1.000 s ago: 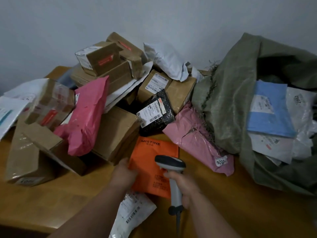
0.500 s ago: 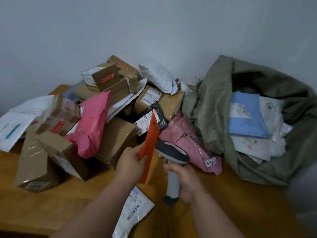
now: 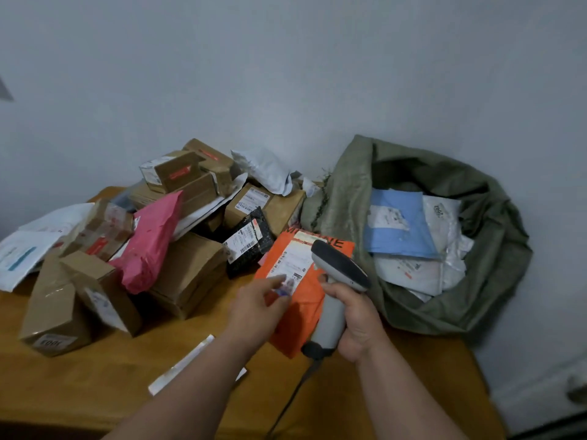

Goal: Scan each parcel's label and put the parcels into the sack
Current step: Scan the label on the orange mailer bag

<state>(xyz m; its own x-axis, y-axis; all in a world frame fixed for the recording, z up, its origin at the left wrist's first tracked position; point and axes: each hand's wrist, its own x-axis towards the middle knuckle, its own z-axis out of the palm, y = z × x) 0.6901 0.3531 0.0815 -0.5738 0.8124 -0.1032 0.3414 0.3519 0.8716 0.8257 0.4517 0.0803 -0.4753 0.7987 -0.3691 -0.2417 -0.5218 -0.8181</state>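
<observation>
left hand [image 3: 259, 308]: orange parcel [image 3: 298, 300] is held at its lower left edge; grip blurred, fingers look curled on it.
right hand [image 3: 357, 322]: clamped round the scanner [image 3: 333, 281] handle.
scanner: head is held over the orange parcel's white label [image 3: 290, 262].
orange parcel: label side up, just left of the sack [image 3: 495, 258].
sack: open on the tabletop [image 3: 79, 376], blue and white parcels seen inside.
parcel pile [image 3: 165, 236]: left of the sack.
</observation>
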